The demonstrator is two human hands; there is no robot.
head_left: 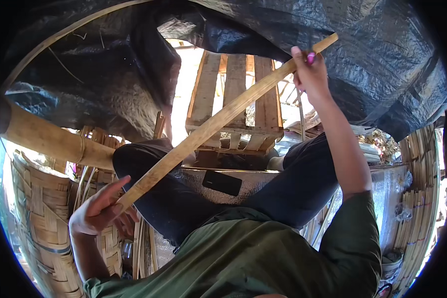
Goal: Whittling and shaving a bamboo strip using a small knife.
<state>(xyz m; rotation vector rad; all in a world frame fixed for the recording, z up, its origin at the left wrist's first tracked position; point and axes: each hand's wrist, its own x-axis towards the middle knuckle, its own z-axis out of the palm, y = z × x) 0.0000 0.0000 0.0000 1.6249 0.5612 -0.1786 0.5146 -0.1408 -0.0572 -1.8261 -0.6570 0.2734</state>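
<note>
A long, flat bamboo strip [208, 130] slants across in front of me, from low on the left to high on the right. Its lower end rests in my left hand [97, 211], held at the thumb with the index finger stretched along it. Near the upper end, my right hand [310, 74] is closed around the strip, the tip sticking out past the fingers. A small pink thing shows at that hand; what it is I cannot make out. Beneath the strip are my bent knees in dark trousers.
A slatted wooden crate [228, 97] stands ahead between my feet. On the silvery surface lies a black phone-like slab [222, 183]. Thick bamboo [59, 139] and woven baskets [42, 203] are at left. Black plastic sheeting [382, 59] hangs overhead; bundled strips [417, 213] stand at right.
</note>
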